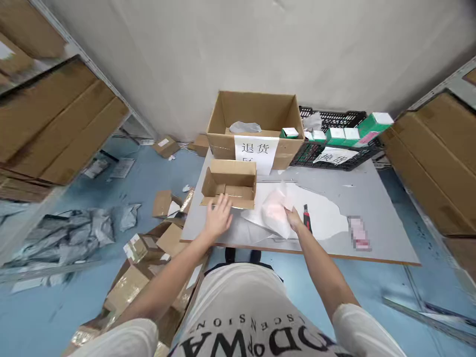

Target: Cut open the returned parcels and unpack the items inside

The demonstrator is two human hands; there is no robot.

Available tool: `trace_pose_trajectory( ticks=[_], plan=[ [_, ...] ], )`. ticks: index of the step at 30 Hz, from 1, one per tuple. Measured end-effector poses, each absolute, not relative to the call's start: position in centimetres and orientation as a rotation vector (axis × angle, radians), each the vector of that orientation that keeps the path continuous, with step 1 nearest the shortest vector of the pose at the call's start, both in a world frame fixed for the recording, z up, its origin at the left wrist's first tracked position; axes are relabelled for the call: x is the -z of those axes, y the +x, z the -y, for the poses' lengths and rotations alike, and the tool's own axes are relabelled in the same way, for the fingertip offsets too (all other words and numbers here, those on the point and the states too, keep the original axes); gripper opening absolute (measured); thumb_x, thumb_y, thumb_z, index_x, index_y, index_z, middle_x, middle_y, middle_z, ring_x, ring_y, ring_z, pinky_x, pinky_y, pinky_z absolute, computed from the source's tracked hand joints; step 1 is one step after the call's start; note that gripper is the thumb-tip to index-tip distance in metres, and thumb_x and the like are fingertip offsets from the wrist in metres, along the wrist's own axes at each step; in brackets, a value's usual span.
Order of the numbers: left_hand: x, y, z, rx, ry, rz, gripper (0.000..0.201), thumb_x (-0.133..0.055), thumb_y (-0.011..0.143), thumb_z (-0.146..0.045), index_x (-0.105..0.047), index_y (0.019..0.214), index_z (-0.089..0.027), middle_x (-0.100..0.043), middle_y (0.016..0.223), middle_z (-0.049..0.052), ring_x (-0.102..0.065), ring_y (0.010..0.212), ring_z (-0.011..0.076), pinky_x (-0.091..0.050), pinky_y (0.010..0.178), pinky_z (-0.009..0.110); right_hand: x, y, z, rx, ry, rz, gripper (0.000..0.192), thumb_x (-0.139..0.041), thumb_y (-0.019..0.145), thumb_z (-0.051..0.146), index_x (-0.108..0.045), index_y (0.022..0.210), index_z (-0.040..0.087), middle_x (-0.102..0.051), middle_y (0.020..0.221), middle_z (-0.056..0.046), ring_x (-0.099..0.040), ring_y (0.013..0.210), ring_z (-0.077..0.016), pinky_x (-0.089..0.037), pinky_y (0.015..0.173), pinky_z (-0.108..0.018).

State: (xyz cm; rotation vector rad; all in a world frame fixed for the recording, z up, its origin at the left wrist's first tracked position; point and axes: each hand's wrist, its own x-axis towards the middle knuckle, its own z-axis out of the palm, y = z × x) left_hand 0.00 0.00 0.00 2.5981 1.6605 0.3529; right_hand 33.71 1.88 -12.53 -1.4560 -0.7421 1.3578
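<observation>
A pale, crumpled bag point(274, 212), filmy and faintly pink, is bulging over the near part of the counter point(388, 218), where the right grip point(295, 219) is pinching its right side. The left grip point(219, 216) is spreading its fingers, open and palm down, over the near flap of a small box point(232, 167); whether it is touching the cardboard, I cannot tell. This box, brown and oblong, is standing open just left of the bag. A smooth white sheet point(329, 213) with a wavy edge is lying flat beneath the bag, and a slim red-and-black knife point(307, 219) is resting on it, just beside the right grip. Behind, a large open carton point(220, 143) is wearing a white paper sign point(256, 148), and a black plastic crate point(302, 157) with latticed walls is holding glossy green-and-white boxes point(335, 137). Down on the blue floor point(308, 282), torn cardboard point(128, 287) is heaping up left of the counter, while wrinkled grey plastic point(82, 238) is piling farther off.
</observation>
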Motion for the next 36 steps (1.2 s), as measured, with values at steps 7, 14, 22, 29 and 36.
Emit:
trace_pose_trajectory(
  ticks=[7, 14, 22, 29, 36],
  plan=[
    [7.4, 9.1, 2.7, 0.132, 2.41, -0.933, 0.067, -0.054, 0.079, -0.035, -0.035, 0.138, -0.011, -0.034, 0.147, 0.016, -0.029, 0.136, 0.0261, -0.024, 0.11, 0.04, 14.6, 31.9, -2.3, -1.382, -1.764, 0.696, 0.043, -0.064, 0.074, 0.029, -0.056, 0.113, 0.013, -0.072, 0.089, -0.008, -0.068, 0.071, -0.0195, -0.055, 0.068, -0.035],
    [12.2, 13.3, -0.7, 0.353, 2.128, -0.974, 0.098, -0.062, 0.071, -0.048, -0.012, 0.147, -0.013, -0.005, 0.154, 0.015, -0.008, 0.141, 0.0313, -0.016, 0.111, 0.049, 16.3, 31.7, -1.4, -1.218, -2.142, 0.791, 0.035, -0.056, 0.078, 0.028, -0.058, 0.109, 0.012, -0.071, 0.093, -0.009, -0.068, 0.078, -0.0187, -0.053, 0.064, -0.029],
    [15.1, 13.5, -0.2, 0.403, 2.17, -1.08, 0.084, -0.063, 0.074, -0.033, -0.021, 0.145, -0.018, -0.01, 0.155, 0.012, -0.011, 0.141, 0.0301, -0.013, 0.111, 0.05, 15.5, 33.9, 0.4, -0.961, -2.512, 0.971, 0.063, -0.069, 0.064, 0.042, -0.055, 0.115, 0.008, -0.059, 0.115, -0.023, -0.054, 0.113, -0.034, -0.043, 0.092, -0.042],
    [15.7, 13.4, 0.2, 0.41, 2.222, -1.075, 0.091, -0.065, 0.071, -0.027, -0.015, 0.147, -0.018, -0.007, 0.155, 0.012, -0.008, 0.142, 0.0304, -0.011, 0.111, 0.051, 14.2, 32.5, 2.7, -0.434, -2.128, 2.076, 0.091, -0.057, 0.076, 0.046, -0.016, 0.146, 0.005, -0.017, 0.151, -0.022, -0.014, 0.139, -0.0341, -0.019, 0.108, -0.049],
    [15.8, 12.6, -0.7, 0.462, 2.263, -0.949, 0.104, -0.069, 0.061, -0.021, -0.011, 0.147, -0.017, -0.006, 0.155, 0.014, -0.009, 0.142, 0.0298, -0.012, 0.111, 0.048, 16.7, 28.9, 3.5, -0.576, -1.822, 2.758, 0.092, -0.063, 0.074, 0.041, -0.018, 0.147, 0.008, -0.013, 0.153, -0.018, -0.008, 0.142, -0.03, -0.014, 0.11, -0.051]
  ],
)
